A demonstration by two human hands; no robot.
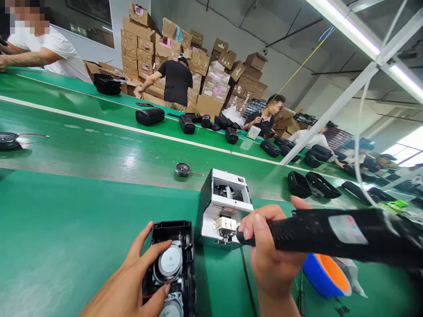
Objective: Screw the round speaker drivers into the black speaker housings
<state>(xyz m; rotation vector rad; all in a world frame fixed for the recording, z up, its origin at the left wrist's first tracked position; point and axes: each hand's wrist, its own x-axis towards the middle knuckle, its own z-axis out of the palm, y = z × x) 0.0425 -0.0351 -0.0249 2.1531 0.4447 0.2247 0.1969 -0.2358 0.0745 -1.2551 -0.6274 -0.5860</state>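
Observation:
My left hand (132,281) grips a black speaker housing (192,273) from its left side, thumb and a finger reaching over the open inside. Two round speaker drivers (170,263) with silvery backs sit in it, and a thin red wire runs near my thumb. In my right hand (269,246) is a black electric screwdriver (310,231), held nearly level with the fingers wrapped round its front end. Its tip meets the front outlet of a white screw feeder (228,211); whether a screw is on the bit is too small to tell.
A loose speaker driver (183,169) lies behind the feeder on the green conveyor (109,154), another (8,140) at far left. A blue and orange bowl (325,275) stands at right. Black cases (150,116) line the far side, where several people work before stacked cartons (211,83).

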